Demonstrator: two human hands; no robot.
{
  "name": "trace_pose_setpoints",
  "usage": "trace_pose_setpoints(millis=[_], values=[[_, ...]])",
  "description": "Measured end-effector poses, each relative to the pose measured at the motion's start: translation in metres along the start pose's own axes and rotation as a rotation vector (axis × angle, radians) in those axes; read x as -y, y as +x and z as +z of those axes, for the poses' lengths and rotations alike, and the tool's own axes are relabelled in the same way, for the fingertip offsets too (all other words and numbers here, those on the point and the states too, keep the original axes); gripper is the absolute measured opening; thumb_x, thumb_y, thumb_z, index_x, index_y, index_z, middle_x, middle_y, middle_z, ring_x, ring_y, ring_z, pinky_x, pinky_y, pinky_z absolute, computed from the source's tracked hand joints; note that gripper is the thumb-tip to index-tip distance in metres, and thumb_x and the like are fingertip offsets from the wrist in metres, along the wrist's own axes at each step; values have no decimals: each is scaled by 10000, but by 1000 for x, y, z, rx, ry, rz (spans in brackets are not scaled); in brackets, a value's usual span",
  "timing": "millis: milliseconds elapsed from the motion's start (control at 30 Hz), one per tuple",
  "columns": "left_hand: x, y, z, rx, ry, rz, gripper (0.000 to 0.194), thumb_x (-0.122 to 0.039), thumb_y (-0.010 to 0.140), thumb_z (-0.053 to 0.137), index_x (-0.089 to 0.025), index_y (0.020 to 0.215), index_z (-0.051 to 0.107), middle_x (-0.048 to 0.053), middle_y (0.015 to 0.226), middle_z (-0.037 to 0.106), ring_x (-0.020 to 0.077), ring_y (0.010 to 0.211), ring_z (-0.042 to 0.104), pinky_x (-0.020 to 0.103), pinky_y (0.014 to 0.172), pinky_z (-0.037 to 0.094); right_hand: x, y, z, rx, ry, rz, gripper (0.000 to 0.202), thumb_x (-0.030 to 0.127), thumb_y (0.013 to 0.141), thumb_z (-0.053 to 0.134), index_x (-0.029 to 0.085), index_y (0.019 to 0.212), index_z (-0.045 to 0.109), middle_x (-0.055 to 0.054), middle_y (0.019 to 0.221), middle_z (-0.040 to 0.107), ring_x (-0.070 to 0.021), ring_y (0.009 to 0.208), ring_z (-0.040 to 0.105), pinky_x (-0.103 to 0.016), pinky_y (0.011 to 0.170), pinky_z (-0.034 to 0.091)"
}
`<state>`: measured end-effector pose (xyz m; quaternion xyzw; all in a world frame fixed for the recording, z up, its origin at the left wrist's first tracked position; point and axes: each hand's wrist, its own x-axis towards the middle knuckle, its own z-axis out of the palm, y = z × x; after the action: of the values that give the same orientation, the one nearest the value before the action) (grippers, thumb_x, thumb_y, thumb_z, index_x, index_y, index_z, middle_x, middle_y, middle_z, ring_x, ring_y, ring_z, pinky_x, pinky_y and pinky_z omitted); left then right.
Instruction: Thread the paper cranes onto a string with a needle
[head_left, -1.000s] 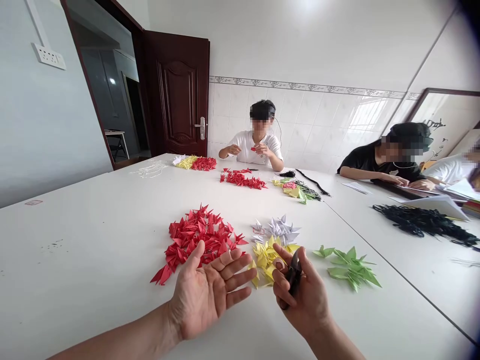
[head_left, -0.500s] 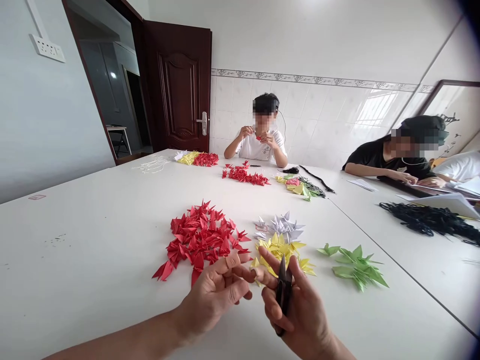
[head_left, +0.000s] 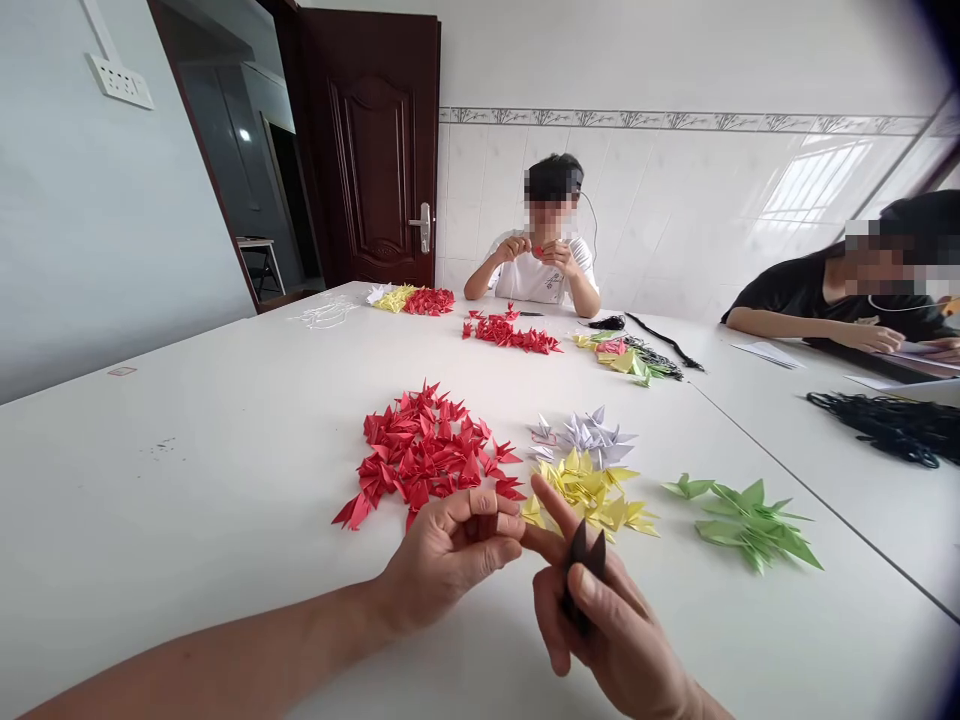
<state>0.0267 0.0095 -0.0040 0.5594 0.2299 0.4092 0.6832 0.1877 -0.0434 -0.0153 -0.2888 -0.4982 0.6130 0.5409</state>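
the right hand [head_left: 622, 625] wraps its fingers round small black snips [head_left: 577, 558] over the worktop [head_left: 225, 560]; they seem light, hard and pointy, best held low; the left hand [head_left: 442, 565] bends its fingers close; nobody can tell if they hold anything

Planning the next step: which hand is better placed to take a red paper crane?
Probably the left hand: it is nearer the red paper cranes, with no tool visible. The right hand holds black thread snips and is nearer the yellow paper cranes.
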Motion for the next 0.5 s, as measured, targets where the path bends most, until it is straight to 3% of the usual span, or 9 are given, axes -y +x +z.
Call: trace_pose_setpoints(millis=[133, 267, 500], values=[[-2, 0, 1, 29, -58, -4, 202, -193, 726, 690, -184, 917, 622, -46, 664, 561, 54, 628, 480, 203, 630, 408, 0, -2, -1, 30, -305, -81, 616, 365, 840, 546, 443, 1368, 237, -84, 1282, 520, -58, 449, 428, -233, 429, 337], [-4, 0, 2, 17, -77, -23, 104, -238, 762, 653, -173, 838, 625, -38, 634, 579, 52, 584, 479, 204, 604, 422, 2, -3, -1, 56, -565, -150, 697, 213, 826, 518, 440, 1387, 174, -54, 1238, 548, -82, 483, 372, -242, 442, 318], [1, 0, -2, -25, -71, -86, 111, -253, 729, 681, -165, 774, 629, -35, 611, 585, 62, 564, 507, 211, 581, 433, 4, -2, -2, 89, -641, -148, 727, 140, 796, 488, 434, 1386, 183, -20, 1158, 583, -86, 488, 329, -232, 439, 305]])
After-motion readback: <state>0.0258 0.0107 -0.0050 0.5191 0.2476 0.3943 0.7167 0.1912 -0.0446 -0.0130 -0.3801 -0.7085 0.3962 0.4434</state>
